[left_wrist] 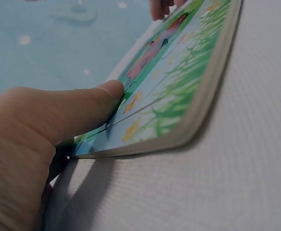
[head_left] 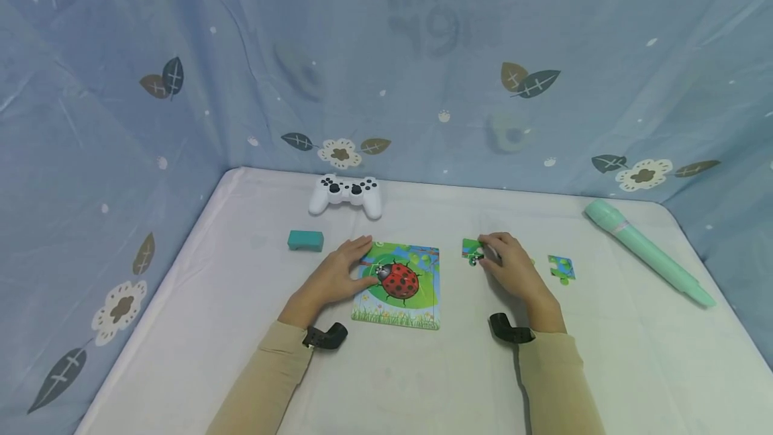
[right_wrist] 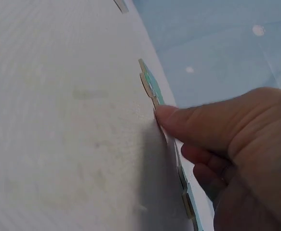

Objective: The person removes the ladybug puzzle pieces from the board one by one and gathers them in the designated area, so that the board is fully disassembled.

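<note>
A ladybug jigsaw puzzle in a flat square board (head_left: 425, 311) lies on the table before me. My left hand (head_left: 338, 274) rests at its left side, fingers extended along the upper left edge. In the left wrist view the straight thumb (left_wrist: 89, 103) lies on the picture's surface. To the right of the board, my right hand (head_left: 513, 267) pinches a green and blue puzzle piece (head_left: 470, 248) between thumb and fingers, low over the table. Another puzzle piece (head_left: 563, 267) lies farther right. A bit of green shows beside the right hand, mostly hidden by it.
A white game controller (head_left: 347, 195) sits at the back of the table, with a teal block (head_left: 305, 241) in front of it. A mint-green microphone-shaped object (head_left: 649, 250) lies slanted at the right. Blue patterned cloth (head_left: 386, 86) hangs behind and at both sides.
</note>
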`<state>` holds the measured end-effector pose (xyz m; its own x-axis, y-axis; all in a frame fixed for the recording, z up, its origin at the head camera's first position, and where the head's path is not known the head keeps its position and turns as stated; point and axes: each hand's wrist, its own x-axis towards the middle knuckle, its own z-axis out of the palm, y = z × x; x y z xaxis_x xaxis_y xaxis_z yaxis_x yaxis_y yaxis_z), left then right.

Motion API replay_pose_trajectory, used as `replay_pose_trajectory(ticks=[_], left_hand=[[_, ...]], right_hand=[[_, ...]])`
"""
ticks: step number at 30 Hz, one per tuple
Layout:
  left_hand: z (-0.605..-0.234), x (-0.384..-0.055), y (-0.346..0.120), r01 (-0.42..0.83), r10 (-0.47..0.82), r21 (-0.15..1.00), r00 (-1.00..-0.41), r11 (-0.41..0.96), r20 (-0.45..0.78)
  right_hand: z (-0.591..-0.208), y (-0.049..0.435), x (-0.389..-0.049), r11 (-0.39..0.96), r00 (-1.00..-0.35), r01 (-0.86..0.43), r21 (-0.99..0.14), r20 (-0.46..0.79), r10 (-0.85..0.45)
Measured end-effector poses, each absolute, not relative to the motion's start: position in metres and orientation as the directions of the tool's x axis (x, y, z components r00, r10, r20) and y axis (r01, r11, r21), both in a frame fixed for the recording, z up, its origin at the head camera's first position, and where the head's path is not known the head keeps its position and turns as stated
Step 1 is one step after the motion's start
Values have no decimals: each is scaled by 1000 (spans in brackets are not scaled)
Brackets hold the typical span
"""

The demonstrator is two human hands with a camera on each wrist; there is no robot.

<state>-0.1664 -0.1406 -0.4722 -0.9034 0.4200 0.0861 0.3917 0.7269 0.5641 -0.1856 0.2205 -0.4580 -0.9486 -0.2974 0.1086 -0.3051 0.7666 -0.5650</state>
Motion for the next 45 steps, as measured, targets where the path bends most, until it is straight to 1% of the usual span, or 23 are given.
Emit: replay_pose_trajectory(ticks=[4,9,14,20,25,29,33,39,45], left_hand=[[-472,-166,-142,381,414,571,-907,727,77],[-472,-166,-143,377,399,581,-912,721,97],[-471,-164,-139,395,410,584,-905,709,115],[-464,-156,-127,456,487,579,-866,676,113],[-461,-148,-115,550,579,549,-803,629,141],[-462,-141,-106,591,633,532,-764,607,126],[-465,-138,-100,602,647,506,-755,617,108],[-468,-138,-100,617,650,493,-749,614,128],[-467,-140,-101,627,660,491,-740,605,132]], right_hand=[[-454,218,-184,733,-951,-295,-613,114,-287],[-448,211,-178,661,-947,-295,-690,120,-297],[-441,196,-168,620,-930,-323,-715,119,-348],[-441,172,-154,545,-890,-364,-756,109,-443],[-449,158,-144,519,-849,-424,-742,126,-514],[-456,152,-140,536,-842,-462,-707,159,-516],[-462,149,-138,550,-844,-479,-685,185,-504],[-465,147,-138,582,-831,-517,-628,204,-518],[-466,143,-135,589,-851,-485,-646,193,-488]])
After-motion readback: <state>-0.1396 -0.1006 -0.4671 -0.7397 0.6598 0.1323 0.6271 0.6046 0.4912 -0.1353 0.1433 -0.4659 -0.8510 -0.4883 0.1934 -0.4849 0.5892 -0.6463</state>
